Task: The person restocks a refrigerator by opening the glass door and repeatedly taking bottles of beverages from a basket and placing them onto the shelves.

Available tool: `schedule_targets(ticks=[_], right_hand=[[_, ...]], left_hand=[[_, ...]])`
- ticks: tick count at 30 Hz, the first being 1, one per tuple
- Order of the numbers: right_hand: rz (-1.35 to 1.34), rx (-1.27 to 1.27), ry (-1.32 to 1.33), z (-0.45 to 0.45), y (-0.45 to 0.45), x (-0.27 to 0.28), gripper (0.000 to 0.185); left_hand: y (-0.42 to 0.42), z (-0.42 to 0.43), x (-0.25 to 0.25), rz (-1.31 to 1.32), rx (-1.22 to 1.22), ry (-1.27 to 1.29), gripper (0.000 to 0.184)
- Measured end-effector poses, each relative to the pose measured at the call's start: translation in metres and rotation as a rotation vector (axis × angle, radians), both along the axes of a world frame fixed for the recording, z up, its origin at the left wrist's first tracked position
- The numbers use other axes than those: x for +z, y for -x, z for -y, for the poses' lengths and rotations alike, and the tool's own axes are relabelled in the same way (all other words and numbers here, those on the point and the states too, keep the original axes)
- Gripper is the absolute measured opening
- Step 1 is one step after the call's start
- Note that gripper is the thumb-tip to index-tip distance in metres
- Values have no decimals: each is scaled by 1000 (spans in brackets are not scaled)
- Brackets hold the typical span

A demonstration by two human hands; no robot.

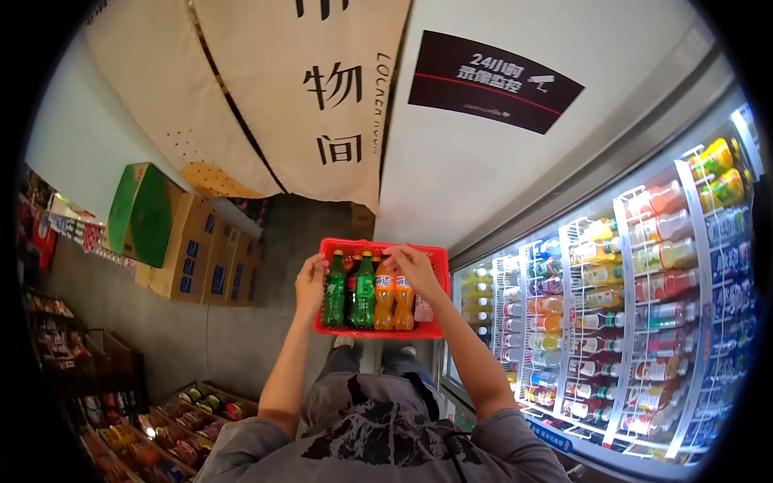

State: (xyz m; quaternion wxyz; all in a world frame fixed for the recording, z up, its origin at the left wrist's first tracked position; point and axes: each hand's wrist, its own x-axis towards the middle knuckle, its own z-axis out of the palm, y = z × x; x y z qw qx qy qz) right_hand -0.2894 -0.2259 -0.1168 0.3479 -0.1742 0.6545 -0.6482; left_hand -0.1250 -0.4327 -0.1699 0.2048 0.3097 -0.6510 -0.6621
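Observation:
A red plastic basket (pixel 439 270) is in front of me, above my feet. In it stand two green soda bottles (pixel 364 294), a dark bottle partly hidden between them, and two orange soda bottles (pixel 383 304). A pale pinkish bottle (pixel 423 309) shows at the right end. My left hand (pixel 310 286) is closed at the basket's left rim, beside the nearest green bottle. Over the basket's right half, my right hand (pixel 416 272) has its fingers curled at the tops of the orange bottles, covering their caps.
On the right a lit drinks fridge (pixel 620 322) holds rows of bottles. Stacked cardboard boxes (pixel 197 249) stand at left, with a green box (pixel 145 213) there. A cloth curtain (pixel 266 80) hangs ahead beside a white wall. Snack shelves (pixel 153 435) are at lower left.

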Motion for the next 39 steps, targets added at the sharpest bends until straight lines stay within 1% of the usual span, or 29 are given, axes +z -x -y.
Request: schedule_targets(ticks=[2,3,4,6,7,8,10,11,12,14,15,16,18,19,20,21,22,23,24,26,27,29,30,32,34,36,37,38,39], right_hand=[[45,59,-24,13,-4,-27,29],[74,86,-44,19,-7,-45,30],[83,97,-46,26,-11,-59,30],[195,95,-54,39,-24,-88,30],[218,97,-69,46,-32,-106,31],[238,105,-77,51,-41,-122,31],[231,96,-113,62,-54,-152,32],[232,118,-145,67,-59,-167,39],[237,129,-144,72,-64,-175,39],[-13,178,-374,80,-75,-190,49],[-8,176,-422,83,-80,-197,63],[-5,184,-421,88,-86,-204,63],[-119,176,-584,97,-98,-220,73],[-77,184,-616,99,-101,-218,82],[-74,191,-613,103,-103,-216,82],[-52,202,-660,107,-106,-219,83],[-29,212,-709,110,-110,-223,85],[-56,180,-686,111,-114,-226,87],[-51,182,-685,114,-116,-229,87],[-19,125,-660,118,-120,-236,85],[-41,96,-619,119,-122,-237,81],[-59,94,-658,119,-123,-237,80],[-80,85,-694,119,-123,-235,79],[-64,49,-692,121,-122,-233,78],[-29,80,-731,119,-117,-225,75],[-58,64,-741,115,-116,-208,73],[-81,56,-751,113,-115,-199,70],[-84,42,-756,110,-115,-189,70],[-35,29,-704,107,-114,-180,69]], left_hand=[[-12,-2,-35,54,15,-54,29],[-17,-3,-44,150,17,-108,32],[-22,-4,-53,158,29,-111,32],[-34,-10,-77,267,60,-138,36],[-39,-8,-94,263,42,-172,41],[-49,-11,-110,282,51,-181,41],[-48,-20,-104,326,2,-107,46],[-50,-20,-105,369,-23,-224,50],[-49,-21,-107,374,-12,-224,50],[-50,-24,-109,464,-75,-138,53],[-49,-25,-117,440,-53,-158,55],[-53,-26,-123,444,-45,-160,55],[-54,-31,-127,526,-68,-55,56],[-55,-34,-122,561,-76,-27,55],[-55,-37,-117,566,-70,-27,55],[-51,-41,-87,600,-63,-144,55],[-50,-42,-70,634,-56,-262,54],[-62,-45,-112,626,-44,-132,54],[-67,-46,-132,631,-43,-133,54],[-76,-48,-153,612,-56,34,55],[-72,-46,-136,609,-50,-77,57],[-75,-42,-140,586,-55,-80,57],[-77,-40,-144,560,-64,-79,57],[-87,-33,-174,528,-83,-122,58],[-85,-30,-168,490,-109,-165,58],[-82,-28,-156,467,-75,-297,60],[-81,-26,-157,460,-87,-296,60],[-82,-25,-157,472,-134,-223,61],[-83,-23,-156,482,-182,-148,63]])
